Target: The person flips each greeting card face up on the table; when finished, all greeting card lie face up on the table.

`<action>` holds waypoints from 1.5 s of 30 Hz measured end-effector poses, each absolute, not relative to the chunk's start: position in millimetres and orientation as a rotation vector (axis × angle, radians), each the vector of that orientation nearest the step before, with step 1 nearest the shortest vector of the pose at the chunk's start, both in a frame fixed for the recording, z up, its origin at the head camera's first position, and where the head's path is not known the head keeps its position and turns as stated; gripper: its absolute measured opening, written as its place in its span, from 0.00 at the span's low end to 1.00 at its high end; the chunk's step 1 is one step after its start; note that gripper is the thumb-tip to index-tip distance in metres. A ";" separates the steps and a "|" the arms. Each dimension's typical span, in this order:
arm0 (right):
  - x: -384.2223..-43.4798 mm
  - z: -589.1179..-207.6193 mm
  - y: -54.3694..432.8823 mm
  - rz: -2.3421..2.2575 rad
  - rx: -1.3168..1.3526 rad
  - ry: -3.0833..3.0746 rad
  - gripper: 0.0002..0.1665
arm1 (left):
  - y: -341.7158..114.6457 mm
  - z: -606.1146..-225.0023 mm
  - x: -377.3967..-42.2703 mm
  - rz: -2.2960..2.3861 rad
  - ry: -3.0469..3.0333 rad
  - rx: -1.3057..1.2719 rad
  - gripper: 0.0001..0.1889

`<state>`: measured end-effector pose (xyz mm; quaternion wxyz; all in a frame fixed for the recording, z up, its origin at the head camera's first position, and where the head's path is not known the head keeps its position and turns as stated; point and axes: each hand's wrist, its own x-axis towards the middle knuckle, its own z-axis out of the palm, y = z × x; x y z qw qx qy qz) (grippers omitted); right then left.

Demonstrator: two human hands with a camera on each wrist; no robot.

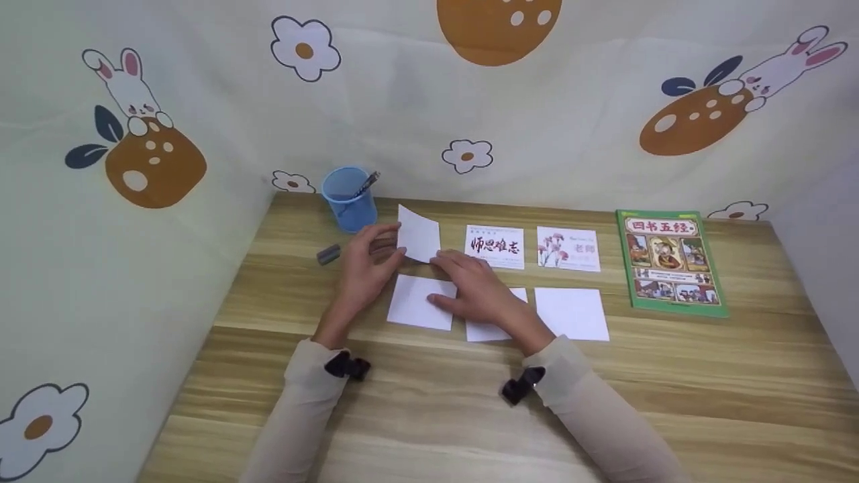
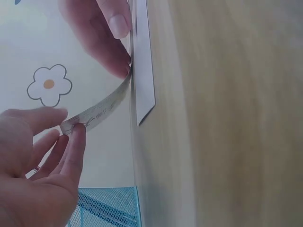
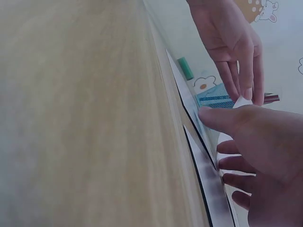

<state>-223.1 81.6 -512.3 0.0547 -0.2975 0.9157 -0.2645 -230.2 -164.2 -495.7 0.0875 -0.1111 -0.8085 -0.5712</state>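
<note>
A white card (image 1: 419, 235) is lifted and bent, its left edge pinched between the thumb and fingers of my left hand (image 1: 368, 258). In the left wrist view the card (image 2: 102, 109) curves down toward the table, with print on its far side. My right hand (image 1: 480, 288) touches the card's lower right corner with outstretched fingertips, its thumb spread apart over a blank white card (image 1: 419, 312) on the table. Another blank card (image 1: 493, 330) lies partly hidden beneath the right hand. A third blank card (image 1: 572, 314) lies to the right.
Behind lie a card with red lettering (image 1: 495, 247) and a flower card (image 1: 568, 249). A green-bordered book (image 1: 671, 263) is at the right. A blue mesh pen cup (image 1: 350, 201) holding a pen stands at back left, near a small dark block (image 1: 329, 254). Patterned cloth (image 1: 396, 121) hangs behind the table.
</note>
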 end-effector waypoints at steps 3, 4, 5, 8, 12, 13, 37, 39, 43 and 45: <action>-222.8 -512.2 79.8 -0.825 -0.908 2.760 0.43 | -163.2 -494.9 -228.0 -1.762 -2.364 -0.311 0.26; -222.8 -512.1 79.0 -0.840 -0.909 2.750 0.43 | -162.7 -494.7 -227.4 -1.791 -2.346 -0.310 0.27; -222.8 -511.8 78.3 -0.867 -0.908 2.735 0.44 | -161.7 -494.2 -226.6 -1.816 -2.332 -0.312 0.28; -222.3 -510.8 76.5 -0.959 -0.899 2.688 0.47 | -157.5 -492.5 -224.7 -1.867 -2.308 -0.335 0.31; -221.6 -509.2 74.9 -1.090 -0.916 2.636 0.55 | -150.3 -491.5 -223.8 -1.903 -2.292 -0.434 0.29; -221.8 -508.8 74.2 -1.115 -0.920 2.630 0.57 | -148.7 -491.5 -223.7 -1.905 -2.291 -0.463 0.28; -221.7 -508.7 70.7 -1.010 -0.745 2.905 0.42 | -153.2 -498.1 -219.8 -1.310 -2.874 -0.700 0.19; -220.9 -509.0 71.5 -0.938 -0.741 2.934 0.40 | -155.2 -497.3 -218.3 -1.214 -2.967 -0.683 0.20; -220.3 -508.6 72.4 -0.859 -0.767 2.963 0.34 | -157.9 -496.7 -217.2 -1.103 -3.064 -0.688 0.22; -220.8 -508.0 72.3 -0.846 -0.779 2.966 0.32 | -158.4 -496.5 -217.3 -1.088 -3.081 -0.695 0.23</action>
